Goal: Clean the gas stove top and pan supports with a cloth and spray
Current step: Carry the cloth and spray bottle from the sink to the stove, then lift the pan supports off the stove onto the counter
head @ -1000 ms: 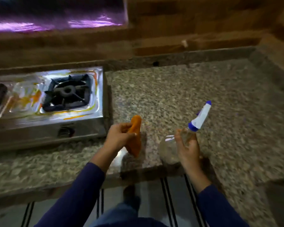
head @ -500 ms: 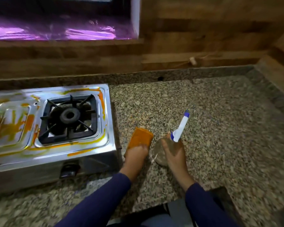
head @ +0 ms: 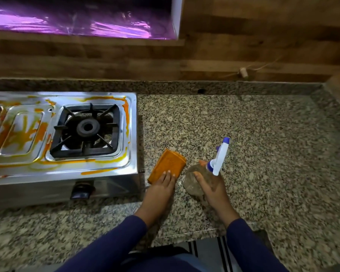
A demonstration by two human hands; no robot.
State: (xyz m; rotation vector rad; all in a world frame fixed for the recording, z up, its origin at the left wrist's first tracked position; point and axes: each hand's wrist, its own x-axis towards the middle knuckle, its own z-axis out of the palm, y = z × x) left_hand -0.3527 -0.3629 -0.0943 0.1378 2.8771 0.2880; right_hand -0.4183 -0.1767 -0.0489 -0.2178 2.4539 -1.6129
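Note:
A steel gas stove streaked with orange stains stands at the left on the granite counter. Its black pan support sits over the right burner. A folded orange cloth lies flat on the counter just right of the stove. My left hand rests on the cloth's near end with straight fingers. My right hand grips a clear spray bottle with a white and blue nozzle, which stands on the counter beside the cloth.
A wooden wall runs along the back, with a purple-lit window ledge above the stove. A small cork-like piece hangs on a string on the wall. The stove's black knob faces me. A striped mat lies below the counter edge.
Both hands have come down onto the counter. The cloth, held up one second ago, now lies flat under my left hand, and the bottle stands on the counter. The view has shifted closer.

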